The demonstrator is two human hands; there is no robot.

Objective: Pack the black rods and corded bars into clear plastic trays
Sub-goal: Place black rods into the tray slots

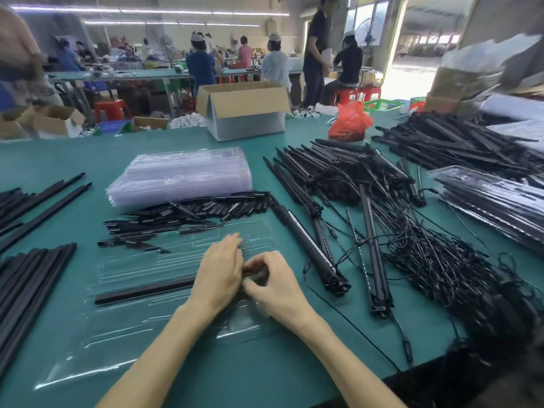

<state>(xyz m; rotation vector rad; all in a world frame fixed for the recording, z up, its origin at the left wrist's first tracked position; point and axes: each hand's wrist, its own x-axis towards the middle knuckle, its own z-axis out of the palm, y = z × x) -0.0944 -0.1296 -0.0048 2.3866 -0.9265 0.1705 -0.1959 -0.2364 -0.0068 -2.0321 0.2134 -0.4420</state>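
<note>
Loads of stock on this green table (73, 160), laid out so everything's within reach of whoever's packing. Biggest thing is the tangle of corded bars (382, 207) off to the right, cords spilling toward the near edge. Behind that, a cardboard box (244, 113) stands open at the far side, probably for finished packs. Then the stack of empty clear trays (182, 175) sits just past the work spot, with a heap of short black pieces (188, 214) right against its near side. More long black rods (32, 281) are bundled on the left.

Right in front lies one open clear tray (141, 328), flat on the table, and it already has one black rod (147, 290) lying across it in a groove.

Left hand (217, 275) is pressed down flat-ish over the rod's right end, fingers mostly together, I'd guess to seat it. Right hand (273, 287) is curled, fingertips pinching something small and dark at that same end. Too blurry to tell what it is exactly, or whether the left hand grips anything.
</note>
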